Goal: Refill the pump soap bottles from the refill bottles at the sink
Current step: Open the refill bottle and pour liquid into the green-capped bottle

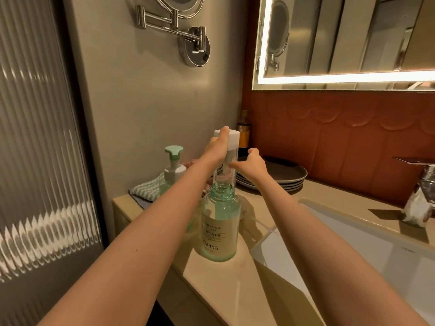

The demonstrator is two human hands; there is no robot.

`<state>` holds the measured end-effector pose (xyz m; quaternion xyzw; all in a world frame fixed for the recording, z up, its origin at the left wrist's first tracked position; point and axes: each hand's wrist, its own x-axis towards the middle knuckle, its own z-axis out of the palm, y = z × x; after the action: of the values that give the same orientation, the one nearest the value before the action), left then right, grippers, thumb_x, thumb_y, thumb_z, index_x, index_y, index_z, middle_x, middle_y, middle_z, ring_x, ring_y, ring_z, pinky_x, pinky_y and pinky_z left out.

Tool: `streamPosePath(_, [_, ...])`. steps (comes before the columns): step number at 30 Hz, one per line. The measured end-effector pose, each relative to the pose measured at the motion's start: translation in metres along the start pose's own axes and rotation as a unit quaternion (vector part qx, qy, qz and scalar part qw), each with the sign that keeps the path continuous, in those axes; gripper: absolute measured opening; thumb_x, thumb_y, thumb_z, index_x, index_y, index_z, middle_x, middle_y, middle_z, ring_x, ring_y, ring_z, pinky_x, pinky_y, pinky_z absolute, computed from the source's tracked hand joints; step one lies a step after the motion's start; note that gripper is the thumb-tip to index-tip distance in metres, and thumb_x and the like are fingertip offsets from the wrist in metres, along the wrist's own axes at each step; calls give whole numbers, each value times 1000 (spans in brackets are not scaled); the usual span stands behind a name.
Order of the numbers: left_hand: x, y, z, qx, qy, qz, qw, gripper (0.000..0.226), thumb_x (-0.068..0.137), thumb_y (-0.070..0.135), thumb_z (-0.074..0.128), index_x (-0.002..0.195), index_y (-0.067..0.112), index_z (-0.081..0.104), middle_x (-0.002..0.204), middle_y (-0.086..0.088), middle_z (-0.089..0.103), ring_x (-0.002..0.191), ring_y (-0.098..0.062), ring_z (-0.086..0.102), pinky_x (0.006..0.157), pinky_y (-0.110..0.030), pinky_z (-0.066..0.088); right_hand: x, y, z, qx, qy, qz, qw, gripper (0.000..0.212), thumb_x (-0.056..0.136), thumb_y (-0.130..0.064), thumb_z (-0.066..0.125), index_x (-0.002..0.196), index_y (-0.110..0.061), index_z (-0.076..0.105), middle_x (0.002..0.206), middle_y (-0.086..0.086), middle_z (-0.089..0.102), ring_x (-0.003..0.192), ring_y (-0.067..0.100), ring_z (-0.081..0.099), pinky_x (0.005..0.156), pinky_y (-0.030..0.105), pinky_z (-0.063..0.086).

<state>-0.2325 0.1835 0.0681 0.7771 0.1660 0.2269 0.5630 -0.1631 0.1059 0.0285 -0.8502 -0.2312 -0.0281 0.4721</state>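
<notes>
Standing vertical, cap (233,137) up: refill bottle (229,157).

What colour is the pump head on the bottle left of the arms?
Mint green. The pump head shows clearly in the head view.

A stack of dark plates (286,172) sits on the counter (235,290) just right of the right grip (250,165). A dark, amber-labelled bottle (243,135) stands in the corner behind it. A folded chevron cloth (148,189) lies left of the left grip (217,147), and a chrome swing-arm mirror (186,27) hangs on the wall above.
</notes>
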Motion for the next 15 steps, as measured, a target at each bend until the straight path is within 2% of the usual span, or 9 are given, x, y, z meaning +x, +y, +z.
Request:
streamPosePath(3, [9,-2,0,-10,9,-1,1000,60,96,52,22,132,8,41,123,-9,48,106,-22,46,94,-32,35,15,-5,22,32,4,12,999,83,75,-37,74,134,-3,29,133,14,45,118,30,48,87,38,43])
streamPosePath(6, [18,-9,4,-11,-3,-18,1000,74,87,64,24,131,7,44,128,-14,48,115,-28,49,104,-44,37,26,-9,37,40,10,15,999,78,76,-36,72,132,-2,29,130,14,47,116,30,50,86,39,45])
streamPosePath(8, [25,-14,3,-14,2,-22,1000,76,86,64,24,130,6,47,127,-14,50,115,-29,50,104,-45,39,34,-9,44,38,20,19,999,70,79,-33,70,129,-3,32,127,14,49,113,30,51,80,36,43])
streamPosePath(11, [27,-15,1,-4,17,-18,1000,65,96,53,22,127,3,49,124,-16,54,114,-30,51,102,-42,39,37,-8,43,31,55,25,998,62,77,-32,71,122,-5,38,122,13,53,110,30,54,75,34,41])
streamPosePath(15, [33,-11,-1,5,16,-11,1000,60,99,47,20,129,1,44,124,-17,52,109,-27,50,89,-35,39,35,-5,32,40,76,18,996,68,69,-34,79,119,-8,42,118,10,56,108,27,55,76,34,43])
